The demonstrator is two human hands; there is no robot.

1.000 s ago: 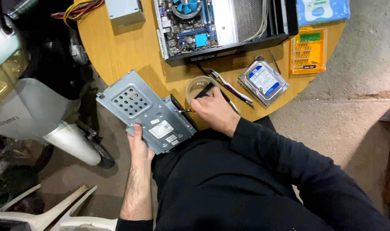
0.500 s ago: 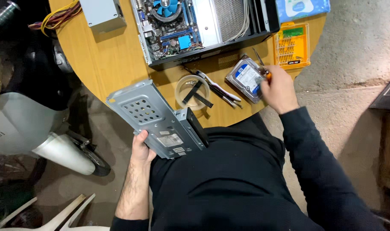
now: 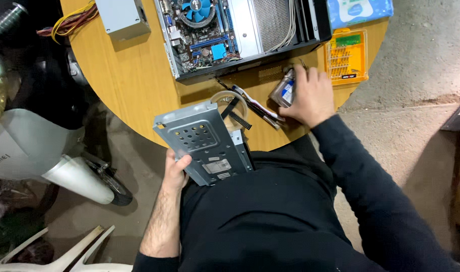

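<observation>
Cage (image 3: 204, 143), a grey metal drive bracket, rests against your lap at the near edge of the round wooden bench (image 3: 134, 75). Your left hand (image 3: 175, 171) holds its lower left corner, fingers curled around the edge. Its long axis runs from upper left to lower right, and two white labels sit near its low end. Farther out and to the right, your right hand (image 3: 305, 95) lies on the hard drive (image 3: 283, 90), fingers closed over its top. A tape roll (image 3: 230, 103) lies between cage and drive. Beyond are an orange bit case (image 3: 347, 61), an open computer (image 3: 240, 30), and a blue packet (image 3: 358, 11).
</observation>
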